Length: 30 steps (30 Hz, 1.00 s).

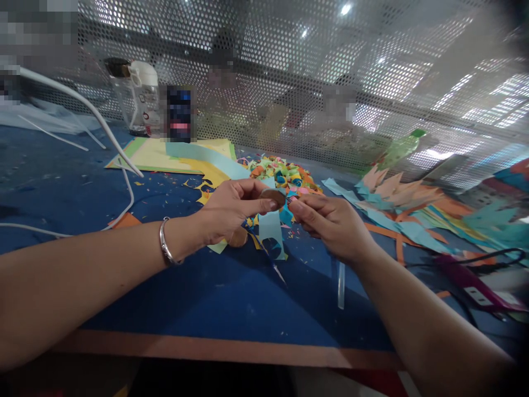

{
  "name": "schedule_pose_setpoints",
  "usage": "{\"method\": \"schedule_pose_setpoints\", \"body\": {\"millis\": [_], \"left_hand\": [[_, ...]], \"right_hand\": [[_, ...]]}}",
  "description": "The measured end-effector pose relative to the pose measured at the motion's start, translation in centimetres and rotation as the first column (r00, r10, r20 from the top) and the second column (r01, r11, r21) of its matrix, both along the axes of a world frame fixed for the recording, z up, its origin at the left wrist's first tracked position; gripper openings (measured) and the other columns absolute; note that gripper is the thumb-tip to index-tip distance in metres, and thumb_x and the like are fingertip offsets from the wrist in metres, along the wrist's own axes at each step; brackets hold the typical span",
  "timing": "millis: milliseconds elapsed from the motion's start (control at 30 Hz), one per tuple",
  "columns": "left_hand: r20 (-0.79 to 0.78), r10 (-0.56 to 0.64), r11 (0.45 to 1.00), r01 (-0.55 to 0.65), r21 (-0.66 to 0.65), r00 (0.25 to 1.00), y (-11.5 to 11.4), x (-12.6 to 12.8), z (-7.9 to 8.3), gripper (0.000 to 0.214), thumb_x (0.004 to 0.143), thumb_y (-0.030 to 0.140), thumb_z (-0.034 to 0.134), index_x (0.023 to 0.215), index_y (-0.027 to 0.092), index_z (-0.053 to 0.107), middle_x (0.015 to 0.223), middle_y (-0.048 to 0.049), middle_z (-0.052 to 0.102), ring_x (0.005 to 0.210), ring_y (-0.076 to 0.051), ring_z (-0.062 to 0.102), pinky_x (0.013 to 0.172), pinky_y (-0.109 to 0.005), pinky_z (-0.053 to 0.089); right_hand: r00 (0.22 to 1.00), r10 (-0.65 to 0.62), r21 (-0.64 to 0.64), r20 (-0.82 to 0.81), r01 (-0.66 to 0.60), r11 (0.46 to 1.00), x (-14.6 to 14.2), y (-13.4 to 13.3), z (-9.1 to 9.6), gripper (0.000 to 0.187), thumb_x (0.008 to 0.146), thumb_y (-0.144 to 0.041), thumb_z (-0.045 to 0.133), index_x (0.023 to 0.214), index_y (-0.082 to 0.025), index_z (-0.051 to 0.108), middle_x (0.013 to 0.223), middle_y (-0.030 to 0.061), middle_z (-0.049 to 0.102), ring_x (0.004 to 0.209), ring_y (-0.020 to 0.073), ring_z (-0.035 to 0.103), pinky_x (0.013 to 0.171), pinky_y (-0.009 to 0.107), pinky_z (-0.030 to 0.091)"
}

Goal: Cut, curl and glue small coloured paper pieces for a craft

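My left hand [231, 212], with a silver bracelet on its wrist, pinches a small brown round disc [273, 197] between thumb and fingers over the blue table [215, 298]. My right hand [330, 223] meets it from the right, its fingers pinched together at the disc's edge on a small piece I cannot make out. A light blue paper strip [270, 231] with a round hole cut in it lies just below the hands. A second brown disc [238, 237] lies under my left hand.
A heap of curled coloured paper bits [283, 171] lies behind the hands. Yellow and green sheets [165, 154] at back left, cut paper shapes [405, 204] at right. A white cable [95, 116], a bottle [142, 96], a clear stick [341, 284], a perforated metal screen [289, 66] behind.
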<state>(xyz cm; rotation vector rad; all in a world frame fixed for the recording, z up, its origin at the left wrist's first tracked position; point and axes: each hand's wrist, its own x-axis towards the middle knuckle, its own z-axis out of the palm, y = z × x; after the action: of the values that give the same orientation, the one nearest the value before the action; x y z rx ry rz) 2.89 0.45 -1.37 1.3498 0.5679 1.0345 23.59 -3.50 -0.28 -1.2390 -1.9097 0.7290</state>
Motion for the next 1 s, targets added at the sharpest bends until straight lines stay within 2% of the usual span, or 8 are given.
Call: {"method": "schedule_pose_setpoints", "body": {"millis": [133,267,567,1000], "left_hand": [[-0.001,-0.029,1.000,0.029,-0.012,1.000,-0.20,0.03,0.16,0.016,0.072,0.021,0.080,0.076,0.015,0.066,0.073,0.0013,0.067,0.069,-0.008,0.059,0.068,-0.024,0.046],[-0.004,-0.089,0.993,0.088,-0.073,0.996,-0.27,-0.01,0.16,0.020,0.074,0.025,0.080,0.080,0.015,0.064,0.079,-0.0024,0.071,0.079,-0.014,0.069,0.073,-0.027,0.052],[0.058,-0.107,0.979,0.116,-0.166,0.993,-0.27,0.02,0.21,0.022,0.071,0.021,0.082,0.081,0.013,0.064,0.076,-0.0009,0.071,0.076,-0.016,0.073,0.078,-0.030,0.056],[0.051,-0.103,0.988,0.108,-0.109,0.993,-0.10,0.19,-0.09,0.020,0.072,0.019,0.081,0.081,0.012,0.065,0.074,-0.0014,0.073,0.075,-0.013,0.073,0.075,-0.025,0.056]], "right_hand": [[1.000,-0.004,0.002,0.005,0.004,1.000,-0.07,0.03,0.04,0.051,0.091,-0.061,0.057,0.062,-0.020,0.047,0.059,-0.0049,0.035,0.048,0.0076,0.027,0.045,0.026,0.022],[1.000,0.004,0.020,0.022,-0.004,1.000,-0.05,-0.01,0.20,0.051,0.091,-0.061,0.056,0.061,-0.020,0.048,0.059,-0.0046,0.035,0.048,0.0076,0.030,0.045,0.027,0.024],[1.000,0.018,0.035,0.009,-0.018,0.999,-0.15,0.01,0.20,0.051,0.093,-0.058,0.055,0.061,-0.019,0.047,0.060,-0.0047,0.035,0.049,0.0071,0.030,0.046,0.026,0.025],[1.000,0.014,0.033,0.020,-0.014,0.999,0.06,0.04,0.00,0.050,0.094,-0.057,0.054,0.062,-0.019,0.046,0.059,-0.0053,0.034,0.047,0.0068,0.029,0.046,0.026,0.025]]}}
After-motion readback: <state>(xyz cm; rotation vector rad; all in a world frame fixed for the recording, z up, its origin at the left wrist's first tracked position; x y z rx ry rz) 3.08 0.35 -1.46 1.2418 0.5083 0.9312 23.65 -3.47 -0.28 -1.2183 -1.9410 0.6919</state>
